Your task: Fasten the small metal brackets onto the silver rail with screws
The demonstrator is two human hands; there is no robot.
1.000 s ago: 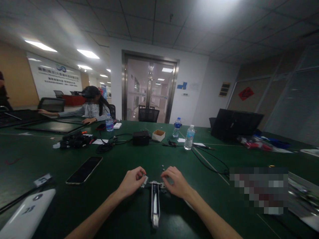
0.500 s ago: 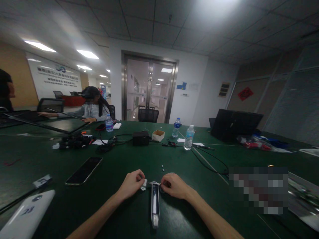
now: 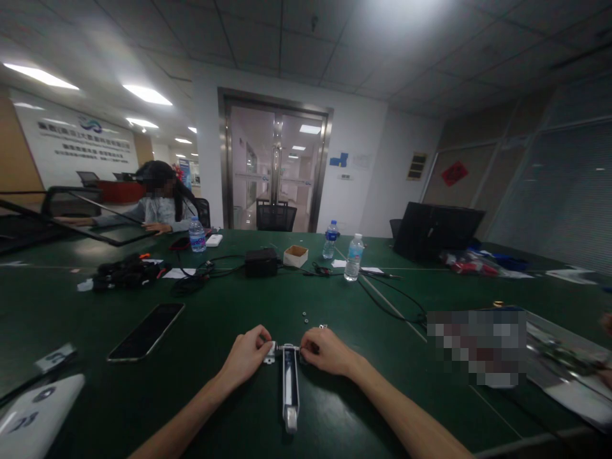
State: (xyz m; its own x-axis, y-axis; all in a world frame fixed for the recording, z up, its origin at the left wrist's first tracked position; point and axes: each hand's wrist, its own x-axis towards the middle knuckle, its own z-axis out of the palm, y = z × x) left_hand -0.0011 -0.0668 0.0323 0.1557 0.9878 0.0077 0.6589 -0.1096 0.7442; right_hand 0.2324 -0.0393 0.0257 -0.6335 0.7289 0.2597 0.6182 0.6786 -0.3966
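Observation:
A long, narrow metal channel piece [image 3: 285,401] with a pale rounded near end lies on the green table between my hands. At its far end, a thin rod sticks out to both sides. My left hand [image 3: 247,354] pinches a small whitish metal bracket [image 3: 269,358] beside the rod's left end. On the other side, my right hand [image 3: 329,352] has its fingers closed at the rod's right end; what lies between the fingertips is hidden. Two small nut-like rings [image 3: 305,317] lie just beyond, and more small metal pieces [image 3: 323,326] show behind my right hand.
A phone [image 3: 146,331] and a white device [image 3: 43,417] lie to the left. Ahead stand a black box [image 3: 261,262], a small open carton [image 3: 295,257] and water bottles [image 3: 354,258]. Cables [image 3: 392,309] cross the right side. Across the table sits another person [image 3: 162,207].
My view has turned slightly right, so the scene shifts left. My hands keep their grips at the channel piece's far end, with the bracket close to the rod.

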